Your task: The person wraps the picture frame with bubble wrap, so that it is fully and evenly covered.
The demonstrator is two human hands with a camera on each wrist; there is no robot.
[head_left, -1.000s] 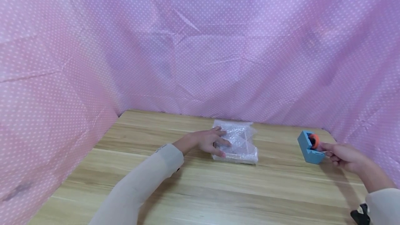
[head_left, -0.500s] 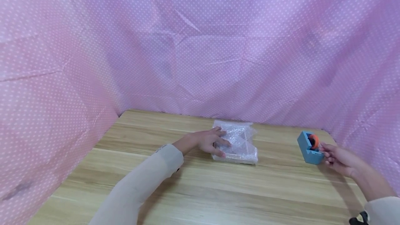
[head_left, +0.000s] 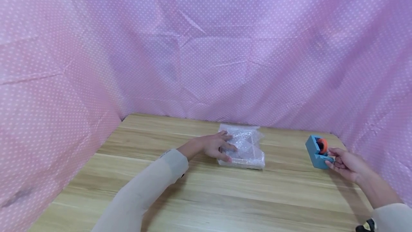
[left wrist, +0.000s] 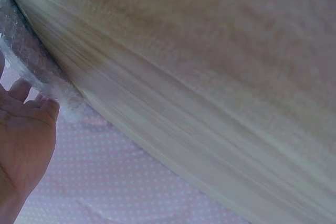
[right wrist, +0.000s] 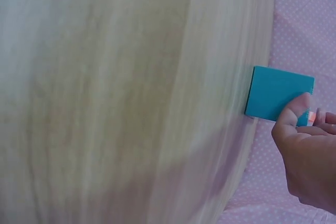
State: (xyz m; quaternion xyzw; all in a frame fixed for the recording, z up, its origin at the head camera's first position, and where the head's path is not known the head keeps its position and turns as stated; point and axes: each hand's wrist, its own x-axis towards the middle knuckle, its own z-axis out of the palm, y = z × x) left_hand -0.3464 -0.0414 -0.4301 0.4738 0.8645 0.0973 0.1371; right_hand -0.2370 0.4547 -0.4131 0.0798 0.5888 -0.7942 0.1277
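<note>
In the head view a bubble-wrapped package point(head_left: 243, 149) lies flat on the table, a pale strip showing along its near edge. My left hand point(head_left: 215, 146) rests on its left side with fingers spread; the left wrist view shows the fingers against the bubble wrap point(left wrist: 37, 59). A blue tape dispenser point(head_left: 317, 156) with an orange tape roll point(head_left: 323, 146) stands farther right. My right hand point(head_left: 349, 164) grips its cutter end, the thumb on the dispenser's side face point(right wrist: 273, 95) and the other fingers curled. Any clear tape between those fingers cannot be made out.
The wood-grain table point(head_left: 193, 196) spreads under both hands. A pink polka-dot cloth point(head_left: 206, 63) hangs behind it and along both sides. A small dark item point(head_left: 367, 226) shows by the right sleeve point(head_left: 387, 217).
My right thumb has shifted from beside the orange roll down onto the dispenser's cutter end, and the right hand has moved slightly left. My left hand and the package have stayed put.
</note>
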